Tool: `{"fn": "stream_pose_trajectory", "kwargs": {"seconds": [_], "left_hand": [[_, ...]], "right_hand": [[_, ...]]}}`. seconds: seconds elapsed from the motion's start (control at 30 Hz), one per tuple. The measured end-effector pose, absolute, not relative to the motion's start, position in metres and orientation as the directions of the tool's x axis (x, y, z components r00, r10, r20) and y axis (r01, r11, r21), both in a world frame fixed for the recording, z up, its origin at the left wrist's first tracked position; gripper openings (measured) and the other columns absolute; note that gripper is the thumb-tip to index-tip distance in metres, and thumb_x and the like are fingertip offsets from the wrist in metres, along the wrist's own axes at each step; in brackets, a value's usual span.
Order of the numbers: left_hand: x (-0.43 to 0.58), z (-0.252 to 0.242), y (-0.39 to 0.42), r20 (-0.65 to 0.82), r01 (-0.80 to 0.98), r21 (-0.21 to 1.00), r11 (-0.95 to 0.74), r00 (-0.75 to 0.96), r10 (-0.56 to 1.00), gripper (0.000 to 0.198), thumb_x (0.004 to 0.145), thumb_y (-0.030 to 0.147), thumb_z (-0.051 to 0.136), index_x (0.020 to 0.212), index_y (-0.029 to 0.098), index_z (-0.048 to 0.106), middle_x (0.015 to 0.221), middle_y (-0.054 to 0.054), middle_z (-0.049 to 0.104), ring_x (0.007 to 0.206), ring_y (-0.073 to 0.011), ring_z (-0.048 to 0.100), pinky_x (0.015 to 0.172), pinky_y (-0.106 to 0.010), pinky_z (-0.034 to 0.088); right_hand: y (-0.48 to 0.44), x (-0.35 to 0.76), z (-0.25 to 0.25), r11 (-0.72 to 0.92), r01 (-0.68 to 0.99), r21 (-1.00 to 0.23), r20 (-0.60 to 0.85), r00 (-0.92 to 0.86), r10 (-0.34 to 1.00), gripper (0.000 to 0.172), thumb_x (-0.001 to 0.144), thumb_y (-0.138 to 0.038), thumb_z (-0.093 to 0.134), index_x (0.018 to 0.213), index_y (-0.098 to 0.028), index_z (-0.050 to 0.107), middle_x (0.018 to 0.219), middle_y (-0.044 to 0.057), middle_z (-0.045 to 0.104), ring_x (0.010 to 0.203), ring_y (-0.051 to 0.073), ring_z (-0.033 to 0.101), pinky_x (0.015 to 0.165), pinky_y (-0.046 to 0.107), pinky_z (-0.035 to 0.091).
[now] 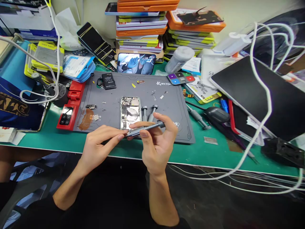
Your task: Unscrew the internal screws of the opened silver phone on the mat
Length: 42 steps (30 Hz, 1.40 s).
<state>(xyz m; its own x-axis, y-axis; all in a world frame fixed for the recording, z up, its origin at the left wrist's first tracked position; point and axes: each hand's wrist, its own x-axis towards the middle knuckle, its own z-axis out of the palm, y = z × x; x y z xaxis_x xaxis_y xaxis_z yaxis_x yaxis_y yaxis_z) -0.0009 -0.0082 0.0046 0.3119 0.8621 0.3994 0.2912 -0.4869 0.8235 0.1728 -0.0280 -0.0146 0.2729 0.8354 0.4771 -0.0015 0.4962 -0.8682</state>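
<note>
Screwdriver (152,126), slim, grey and round-barrelled with a flared cap, slants through your right hand (157,148), gripped between thumb and fingers. Your left hand (98,144) is pinched together at its tip; you cannot tell from here whether those fingers hold the tip or some small part. Just behind your hands lies the opened phone (131,109), a pale-rimmed rectangle with rounded corners, its inside crowded with silvery plates, dark parts and a circular coil. Two more grey drivers (152,112) sit close beside it, partly behind your right fingers.

Beneath the phone spreads a smooth, matte grey mat (171,98), scattered with tiny metal pieces, a flat black battery (109,81) and an irregular brown patch (86,121). A glossy red device (72,105) borders its left edge. The mat rests on your green tabletop (59,140). Behind it, a lit phone (136,63) leans before stacked boxes (141,28) against a pale wall (95,12); thick white cable (268,101) loops down at the right.
</note>
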Motion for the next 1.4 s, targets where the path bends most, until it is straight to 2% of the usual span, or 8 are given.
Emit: {"fn": "stream_pose_trajectory", "kwargs": {"seconds": [0.2, 0.37, 0.67, 0.83, 0.9, 1.0, 1.17, 1.4], "left_hand": [[-0.001, 0.004, -0.008, 0.430, 0.370, 0.789, -0.491, 0.240, 0.871, 0.019, 0.109, 0.022, 0.067, 0.115, 0.026, 0.084, 0.113, -0.003, 0.086, 0.103, -0.0201, 0.078, 0.093, -0.037, 0.055], [0.000, 0.002, -0.009, 0.429, 0.400, 0.765, -0.505, 0.268, 0.862, 0.018, 0.110, 0.021, 0.065, 0.115, 0.023, 0.082, 0.109, -0.002, 0.084, 0.100, -0.0183, 0.075, 0.092, -0.036, 0.052], [0.006, -0.008, -0.011, 0.511, 0.692, 0.485, -0.535, 0.272, 0.816, 0.017, 0.108, 0.023, 0.067, 0.113, 0.022, 0.083, 0.099, -0.005, 0.077, 0.091, -0.0231, 0.056, 0.085, -0.040, 0.043], [0.008, -0.008, -0.013, 0.516, 0.737, 0.406, -0.540, 0.303, 0.801, 0.016, 0.109, 0.023, 0.066, 0.112, 0.021, 0.082, 0.100, -0.005, 0.077, 0.092, -0.0229, 0.056, 0.084, -0.040, 0.040], [0.008, -0.008, -0.013, 0.525, 0.741, 0.384, -0.550, 0.315, 0.791, 0.016, 0.109, 0.023, 0.067, 0.112, 0.021, 0.082, 0.101, -0.005, 0.077, 0.092, -0.0227, 0.056, 0.083, -0.040, 0.039], [0.009, -0.008, -0.013, 0.537, 0.737, 0.375, -0.561, 0.321, 0.780, 0.015, 0.108, 0.024, 0.069, 0.113, 0.023, 0.083, 0.101, -0.004, 0.077, 0.092, -0.0227, 0.056, 0.082, -0.039, 0.038], [0.008, -0.007, -0.013, 0.515, 0.720, 0.390, -0.574, 0.346, 0.784, 0.015, 0.108, 0.026, 0.070, 0.114, 0.024, 0.084, 0.103, -0.004, 0.078, 0.095, -0.0235, 0.057, 0.082, -0.040, 0.038], [0.008, -0.008, -0.013, 0.507, 0.720, 0.391, -0.573, 0.352, 0.787, 0.017, 0.109, 0.027, 0.069, 0.115, 0.024, 0.084, 0.104, -0.004, 0.079, 0.094, -0.0238, 0.057, 0.081, -0.041, 0.037]], "right_hand": [[-0.027, 0.176, -0.019, 0.472, -0.012, -0.882, 0.419, 0.439, 0.794, 0.037, 0.108, -0.032, 0.061, 0.144, -0.036, 0.051, 0.093, -0.003, 0.078, 0.065, 0.014, 0.077, 0.071, 0.037, 0.074], [-0.025, 0.177, -0.021, 0.460, -0.055, -0.886, 0.384, 0.470, 0.795, 0.038, 0.107, -0.032, 0.062, 0.144, -0.036, 0.052, 0.095, -0.003, 0.079, 0.063, 0.013, 0.075, 0.063, 0.030, 0.071], [-0.025, 0.178, -0.023, 0.447, -0.037, -0.894, 0.383, 0.457, 0.803, 0.041, 0.108, -0.028, 0.060, 0.147, -0.038, 0.052, 0.096, -0.002, 0.078, 0.062, 0.012, 0.073, 0.061, 0.029, 0.070], [-0.019, 0.179, -0.020, 0.545, 0.224, -0.808, 0.580, 0.463, 0.670, 0.047, 0.110, -0.024, 0.056, 0.154, -0.034, 0.047, 0.093, -0.001, 0.073, 0.068, 0.011, 0.071, 0.055, 0.020, 0.065], [-0.013, 0.182, -0.021, 0.602, 0.407, -0.687, 0.726, 0.409, 0.553, 0.052, 0.108, -0.025, 0.060, 0.158, -0.033, 0.045, 0.097, 0.001, 0.069, 0.073, 0.011, 0.072, 0.056, 0.019, 0.064], [-0.004, 0.189, -0.026, 0.652, 0.592, -0.474, 0.868, 0.191, 0.458, 0.061, 0.105, -0.026, 0.066, 0.160, -0.036, 0.042, 0.123, 0.006, 0.063, 0.080, 0.011, 0.073, 0.060, 0.024, 0.068], [-0.004, 0.193, -0.035, 0.623, 0.567, -0.539, 0.786, 0.074, 0.613, 0.071, 0.101, -0.011, 0.066, 0.162, -0.036, 0.037, 0.129, 0.008, 0.063, 0.093, 0.014, 0.076, 0.072, 0.030, 0.073], [-0.007, 0.191, -0.035, 0.618, 0.542, -0.570, 0.768, 0.082, 0.636, 0.076, 0.100, -0.008, 0.067, 0.163, -0.038, 0.038, 0.135, 0.008, 0.061, 0.094, 0.013, 0.077, 0.074, 0.032, 0.074]]}}
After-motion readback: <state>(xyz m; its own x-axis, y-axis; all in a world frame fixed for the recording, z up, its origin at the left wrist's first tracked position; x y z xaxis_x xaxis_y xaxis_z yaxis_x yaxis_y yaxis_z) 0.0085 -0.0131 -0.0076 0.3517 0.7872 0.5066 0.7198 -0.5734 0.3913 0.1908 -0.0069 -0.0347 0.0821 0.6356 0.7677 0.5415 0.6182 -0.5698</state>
